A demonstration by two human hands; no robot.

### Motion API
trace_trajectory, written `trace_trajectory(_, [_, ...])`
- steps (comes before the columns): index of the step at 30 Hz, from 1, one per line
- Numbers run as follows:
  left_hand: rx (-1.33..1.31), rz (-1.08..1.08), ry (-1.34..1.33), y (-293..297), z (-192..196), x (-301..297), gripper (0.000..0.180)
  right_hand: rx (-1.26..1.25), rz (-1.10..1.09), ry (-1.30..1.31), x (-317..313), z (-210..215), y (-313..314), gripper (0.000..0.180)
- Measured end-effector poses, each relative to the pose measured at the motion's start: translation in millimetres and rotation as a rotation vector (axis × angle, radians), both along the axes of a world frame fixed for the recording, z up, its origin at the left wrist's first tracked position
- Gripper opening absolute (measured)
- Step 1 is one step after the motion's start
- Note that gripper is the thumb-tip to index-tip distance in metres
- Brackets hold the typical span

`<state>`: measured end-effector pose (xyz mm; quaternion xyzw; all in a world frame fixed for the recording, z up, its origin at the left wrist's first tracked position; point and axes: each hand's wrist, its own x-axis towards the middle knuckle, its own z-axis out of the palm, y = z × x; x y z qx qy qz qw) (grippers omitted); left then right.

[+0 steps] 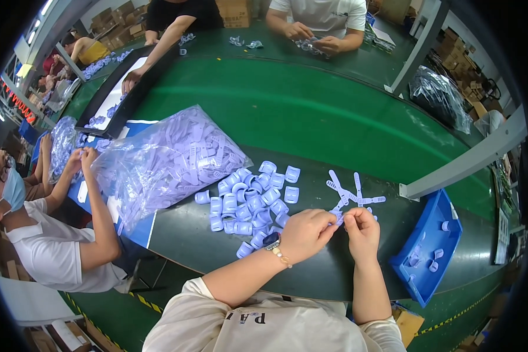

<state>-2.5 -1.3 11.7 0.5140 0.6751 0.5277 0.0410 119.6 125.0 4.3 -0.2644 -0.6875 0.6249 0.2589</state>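
Note:
Over the dark green worktable, my left hand point(307, 233) and my right hand point(361, 232) meet with fingers pinched on a small light-purple plastic piece point(339, 217), mostly covered by the fingers. Just beyond them lie several flat purple straps point(358, 193) with slotted ends, spread across each other. To the left of my left hand is a heap of curved purple plastic pieces point(249, 199), some under my wrist with its watch. A large clear bag point(182, 155) packed with purple straps lies behind the heap.
At right, a blue bin point(426, 246) holds a few purple pieces. A grey metal post point(469, 155) slants up beside it. A green conveyor belt point(311, 111) runs beyond the table. Co-workers sit at left and across, and a black tray point(125, 97) stands at the far left.

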Motion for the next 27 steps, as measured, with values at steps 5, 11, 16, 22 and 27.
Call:
trace_trajectory(5, [-0.006,-0.032,-0.098,1,-1,-1,0.010,-0.030,-0.023,0.028,0,5,-6,0.004])
trace_trajectory(11, [-0.015,-0.091,-0.631,3,-9,-11,0.006,0.472,0.036,0.084,-8,8,1,0.019])
trace_trajectory(16, [-0.019,-0.171,-0.907,4,-10,-13,0.007,0.453,0.006,0.045,-9,12,1,0.021])
trace_trajectory(22, [-0.027,-0.168,-0.989,2,-11,-11,0.007,0.371,0.011,0.036,-7,14,-4,0.019])
trace_trajectory(27, [-0.046,-0.195,-1.164,0,-5,-10,0.008,0.310,0.033,0.009,-5,18,-4,0.018])
